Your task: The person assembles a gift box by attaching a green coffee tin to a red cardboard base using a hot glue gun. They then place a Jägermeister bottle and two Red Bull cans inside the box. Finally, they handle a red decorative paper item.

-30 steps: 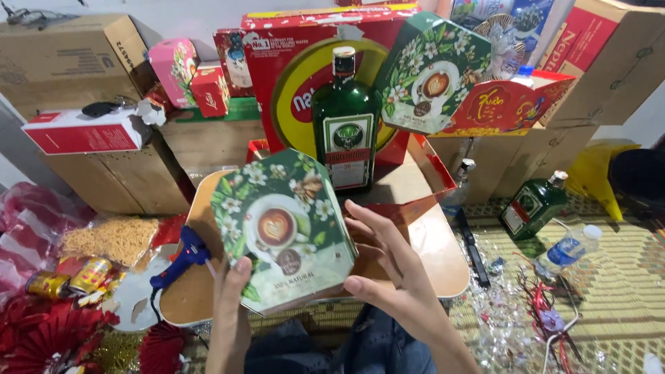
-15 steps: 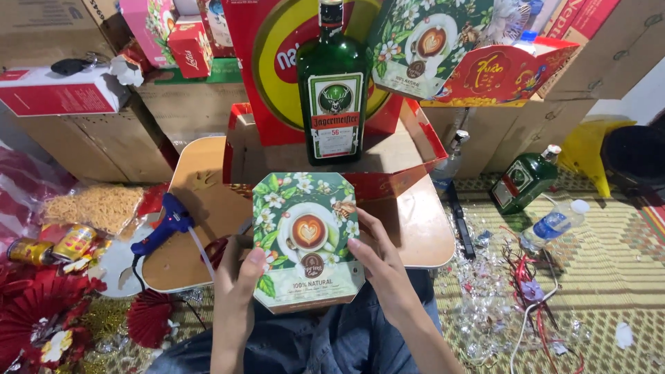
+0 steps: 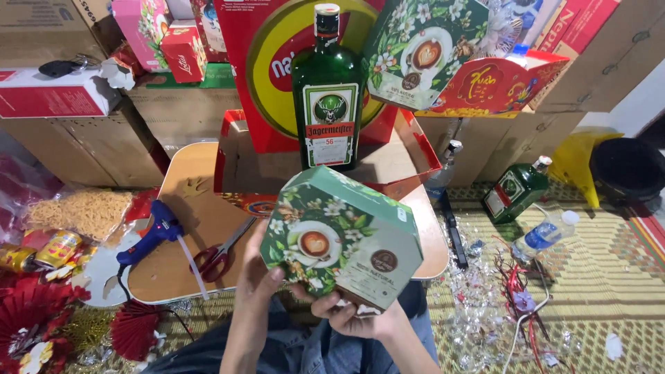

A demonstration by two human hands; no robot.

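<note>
Both hands point(image 3: 305, 298) around tilted green hexagonal box point(image 3: 343, 239)

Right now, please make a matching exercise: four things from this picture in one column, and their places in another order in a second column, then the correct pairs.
1. green floral box
2. scissors
3. blue glue gun
4. tall green bottle

A. upright in the red tray
B. flat on the table, red handles
C. held in both hands
D. at the table's left edge

Pairs: 1-C, 2-B, 3-D, 4-A
</note>
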